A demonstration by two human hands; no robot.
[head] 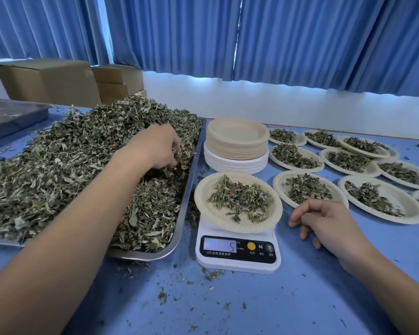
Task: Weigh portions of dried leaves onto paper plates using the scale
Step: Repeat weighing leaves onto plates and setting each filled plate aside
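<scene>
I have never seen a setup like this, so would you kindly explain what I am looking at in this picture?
There is no machine here: a person wears a camera on the head, looking down at their own two bare arms. The left hand is curled into a heap of dried leaves on a metal tray, seemingly gathering a pinch. The right hand rests loosely on the blue table, holding nothing. Between them a white scale carries a paper plate with a small portion of leaves; its display appears to read 5. Behind it is a stack of empty plates, and to the right lie filled plates.
</scene>
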